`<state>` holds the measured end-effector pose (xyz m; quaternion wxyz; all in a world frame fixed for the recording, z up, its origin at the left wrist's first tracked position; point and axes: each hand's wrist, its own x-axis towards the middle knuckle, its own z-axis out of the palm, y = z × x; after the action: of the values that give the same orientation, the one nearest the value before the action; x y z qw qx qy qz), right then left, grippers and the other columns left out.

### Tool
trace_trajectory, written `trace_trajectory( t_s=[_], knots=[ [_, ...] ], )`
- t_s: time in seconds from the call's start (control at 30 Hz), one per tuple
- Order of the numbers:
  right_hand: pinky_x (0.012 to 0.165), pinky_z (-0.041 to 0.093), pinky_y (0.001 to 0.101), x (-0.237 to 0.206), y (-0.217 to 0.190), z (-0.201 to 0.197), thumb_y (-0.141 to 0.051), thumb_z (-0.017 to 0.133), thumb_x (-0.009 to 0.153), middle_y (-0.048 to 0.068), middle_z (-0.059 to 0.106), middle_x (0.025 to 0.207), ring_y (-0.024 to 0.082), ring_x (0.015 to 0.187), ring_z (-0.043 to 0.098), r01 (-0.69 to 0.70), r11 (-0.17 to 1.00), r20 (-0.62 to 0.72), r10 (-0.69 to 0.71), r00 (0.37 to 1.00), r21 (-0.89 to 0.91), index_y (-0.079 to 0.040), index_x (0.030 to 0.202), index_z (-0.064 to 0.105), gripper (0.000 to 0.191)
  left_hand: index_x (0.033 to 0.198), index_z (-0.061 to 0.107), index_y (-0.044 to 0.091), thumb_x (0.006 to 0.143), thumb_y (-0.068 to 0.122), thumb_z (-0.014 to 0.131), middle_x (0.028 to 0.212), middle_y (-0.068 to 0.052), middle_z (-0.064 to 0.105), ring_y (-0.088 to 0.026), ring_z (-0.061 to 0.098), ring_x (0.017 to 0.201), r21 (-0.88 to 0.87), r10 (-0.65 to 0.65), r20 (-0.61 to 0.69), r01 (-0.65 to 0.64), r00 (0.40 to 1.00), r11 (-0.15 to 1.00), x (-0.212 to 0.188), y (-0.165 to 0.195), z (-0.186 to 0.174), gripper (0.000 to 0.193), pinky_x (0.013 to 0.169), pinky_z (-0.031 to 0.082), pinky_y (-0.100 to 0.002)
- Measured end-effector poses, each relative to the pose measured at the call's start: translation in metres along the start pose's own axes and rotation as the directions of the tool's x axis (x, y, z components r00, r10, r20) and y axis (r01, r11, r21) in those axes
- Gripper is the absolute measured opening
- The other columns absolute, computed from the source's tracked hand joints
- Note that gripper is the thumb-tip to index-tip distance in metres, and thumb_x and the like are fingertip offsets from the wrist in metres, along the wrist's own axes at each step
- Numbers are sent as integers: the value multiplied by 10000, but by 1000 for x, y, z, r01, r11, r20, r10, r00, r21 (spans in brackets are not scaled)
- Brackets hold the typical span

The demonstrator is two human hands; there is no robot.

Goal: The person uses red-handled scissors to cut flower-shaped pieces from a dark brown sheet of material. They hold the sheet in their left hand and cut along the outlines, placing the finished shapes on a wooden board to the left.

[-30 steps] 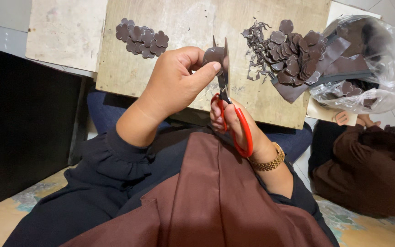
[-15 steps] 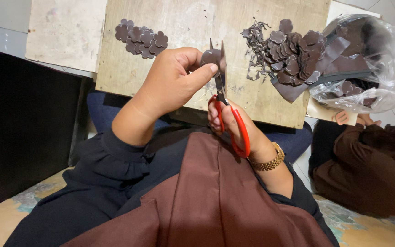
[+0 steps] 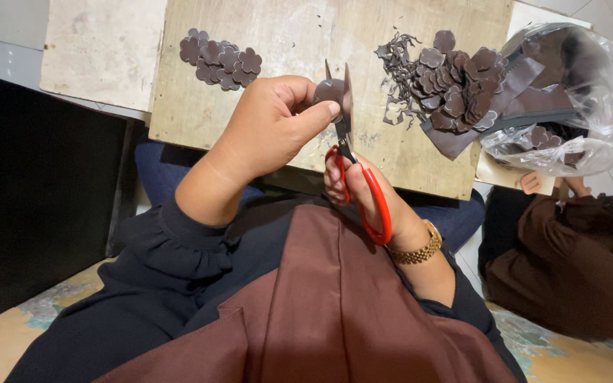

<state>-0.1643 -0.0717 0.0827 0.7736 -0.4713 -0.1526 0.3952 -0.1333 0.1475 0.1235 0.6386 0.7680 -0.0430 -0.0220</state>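
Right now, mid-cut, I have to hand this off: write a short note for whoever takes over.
Left hand: pinches a small brown flower piece at the blades.
Right hand: fingers through the red-handled scissors, blades open around that piece.
Wooden board: small pile of trimmed flower shapes at its far left; larger heap of brown shapes and scraps at its right, beside a clear plastic bag holding more.
Done: the small pile.
Left: the piece in hand, then apparently the larger heap.

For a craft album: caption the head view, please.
Left hand holds a dark petal piece while right hand snips it with red-handled scissors.
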Motion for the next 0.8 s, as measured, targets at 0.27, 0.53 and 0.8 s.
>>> trace_trajectory(
  t_s=[0.27, 0.53, 0.8],
  knots=[
    [726, 340, 245, 1, 2, -3, -517, 493, 1086, -19, 391, 914, 99, 791, 335, -27, 999, 2, 26, 1000, 34, -94, 1074, 466, 424, 893, 746, 23, 966, 226, 683, 716, 60, 657, 5, 531, 659, -65, -23, 36, 25, 999, 998, 1, 0, 1, 225, 576, 447, -208],
    [780, 388, 256, 2, -3, 0, -604, 494, 1054, -9, 424, 950, 109, 841, 394, -37, 997, 36, 39, 999, -63, -98, 1094, 470, 509, 957, 768, 25, 968, 235, 671, 754, 68, 668, 3, 549, 686, -122, -65, 119, 79, 991, 989, 3, 1, -3, 232, 602, 462, -206],
    [741, 363, 247, 1, -5, 1, -564, 475, 1076, -17, 406, 928, 102, 802, 356, -9, 999, 19, 10, 1000, -52, -89, 1099, 472, 476, 836, 731, 19, 968, 252, 709, 635, 52, 554, -16, 450, 606, 51, -59, 54, 57, 997, 997, 1, 2, -2, 269, 528, 388, -232]
  ],
)
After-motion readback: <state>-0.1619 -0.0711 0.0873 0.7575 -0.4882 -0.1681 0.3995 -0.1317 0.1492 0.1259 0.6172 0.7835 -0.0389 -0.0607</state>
